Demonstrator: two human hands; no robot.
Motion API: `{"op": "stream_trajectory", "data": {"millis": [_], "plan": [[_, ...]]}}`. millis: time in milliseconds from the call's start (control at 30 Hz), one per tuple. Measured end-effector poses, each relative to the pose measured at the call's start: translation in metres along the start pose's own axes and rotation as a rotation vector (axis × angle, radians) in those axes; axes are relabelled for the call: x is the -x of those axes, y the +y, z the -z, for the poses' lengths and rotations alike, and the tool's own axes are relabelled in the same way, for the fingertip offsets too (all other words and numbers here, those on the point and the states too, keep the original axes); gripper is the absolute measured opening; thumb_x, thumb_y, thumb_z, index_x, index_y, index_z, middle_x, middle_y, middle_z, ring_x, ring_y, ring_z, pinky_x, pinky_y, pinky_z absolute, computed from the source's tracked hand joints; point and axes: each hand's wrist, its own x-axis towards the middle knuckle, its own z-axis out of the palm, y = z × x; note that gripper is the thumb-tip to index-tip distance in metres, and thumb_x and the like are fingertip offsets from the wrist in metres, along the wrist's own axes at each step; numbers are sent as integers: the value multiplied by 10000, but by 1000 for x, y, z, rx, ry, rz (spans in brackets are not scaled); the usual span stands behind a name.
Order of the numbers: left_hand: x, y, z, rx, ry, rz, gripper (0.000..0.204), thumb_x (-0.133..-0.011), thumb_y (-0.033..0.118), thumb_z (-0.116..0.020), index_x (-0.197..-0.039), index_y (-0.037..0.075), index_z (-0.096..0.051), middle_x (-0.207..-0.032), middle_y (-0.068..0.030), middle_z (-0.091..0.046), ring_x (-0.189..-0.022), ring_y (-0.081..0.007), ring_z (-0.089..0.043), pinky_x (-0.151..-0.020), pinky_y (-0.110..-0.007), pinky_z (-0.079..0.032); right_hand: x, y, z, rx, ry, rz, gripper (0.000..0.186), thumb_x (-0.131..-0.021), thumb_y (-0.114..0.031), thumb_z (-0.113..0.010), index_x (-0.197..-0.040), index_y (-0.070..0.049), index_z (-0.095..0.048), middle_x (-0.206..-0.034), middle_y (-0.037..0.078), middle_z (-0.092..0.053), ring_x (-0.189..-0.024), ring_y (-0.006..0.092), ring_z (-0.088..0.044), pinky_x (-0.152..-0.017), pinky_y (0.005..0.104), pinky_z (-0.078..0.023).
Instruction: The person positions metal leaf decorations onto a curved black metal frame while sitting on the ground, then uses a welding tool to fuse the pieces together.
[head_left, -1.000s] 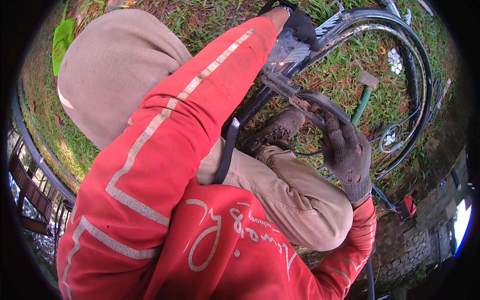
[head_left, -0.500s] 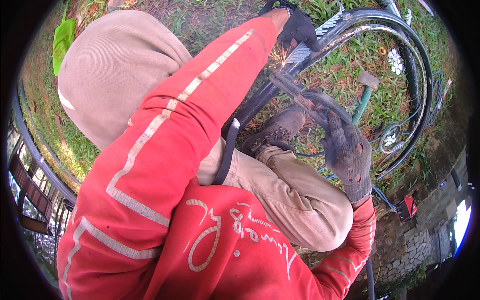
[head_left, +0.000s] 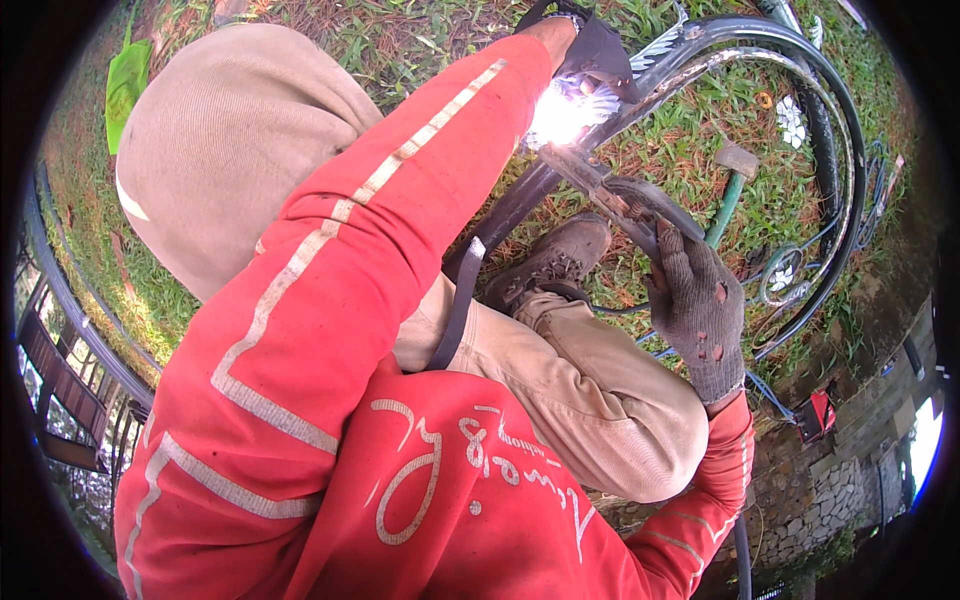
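My right hand (head_left: pixel 698 300), in a worn grey knit glove with holes, is closed around a dark welding electrode holder (head_left: pixel 635 210). The holder's jaw end points up and left toward a bright white welding arc (head_left: pixel 562 115). The arc burns at a dark metal pipe (head_left: pixel 515 210), beside a silvery metal leaf (head_left: pixel 602 102). At the top, my left hand (head_left: pixel 592 50), in a black glove, is closed on the leaf beside the arc. Its fingertips are partly hidden by the glove's dark folds and the glare. The electrode itself is lost in the glare.
Dark curved metal tubing (head_left: pixel 835 90) sweeps around the right. A hammer with a green handle (head_left: pixel 727 208) lies on the grass near the holder. White ornaments (head_left: pixel 791 122) and blue cable (head_left: pixel 765 390) lie farther right. My boot (head_left: pixel 560 250) stands close to the pipe.
Small orange sparks at the pipe have given way to a bright white arc. The hazy smoke has thinned. Both hands keep nearly the same places.
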Motion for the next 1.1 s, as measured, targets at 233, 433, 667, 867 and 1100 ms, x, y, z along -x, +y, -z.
{"op": "stream_trajectory", "data": {"millis": [233, 433, 667, 867, 1100], "plan": [[-1, 0, -3, 0, -1, -9, 624, -932, 670, -774, -1118, 77, -834, -1033, -137, -789, -923, -272, -708, -867, -447, -527, -1, -2, 6, -36, -16, 37, 714, -847, -100, -817, -1539, -69, -641, -1279, 219, -733, -1007, 435, -764, -834, 498, -637], [-3, 0, -1, -3, 7, -8, 625, -935, 672, -768, -1126, 81, -835, -1045, -138, -792, -938, -275, -712, -881, -447, -526, 5, 5, -1, 22, -15, -15, 756, -832, -114, -823, -1557, -66, -615, -1328, 205, -712, -1000, 409, -760, -829, 494, -630], [-4, 1, -3, -1, 13, -29, 625, -938, 675, -761, -1134, 86, -837, -1059, -139, -794, -955, -277, -716, -898, -447, -524, 5, 6, -3, 44, -11, -8, 771, -844, -133, -822, -1578, -72, -593, -1387, 187, -693, -975, 382, -758, -813, 479, -629], [-6, 1, -6, 9, 11, -57, 626, -941, 678, -755, -1142, 90, -838, -1071, -139, -797, -969, -280, -719, -912, -447, -523, 1, 1, 0, -9, -16, -45, 717, -841, -88, -817, -1532, -57, -627, -1300, 226, -724, -1030, 443, -764, -855, 513, -635], [-7, 1, -9, 17, 13, -74, 628, -944, 681, -748, -1151, 95, -839, -1085, -140, -800, -986, -282, -723, -928, -447, -522, 3, 5, -3, 41, -3, -5, 806, -832, -147, -823, -1597, -81, -580, -1400, 187, -685, -963, 370, -760, -795, 474, -629]]}}
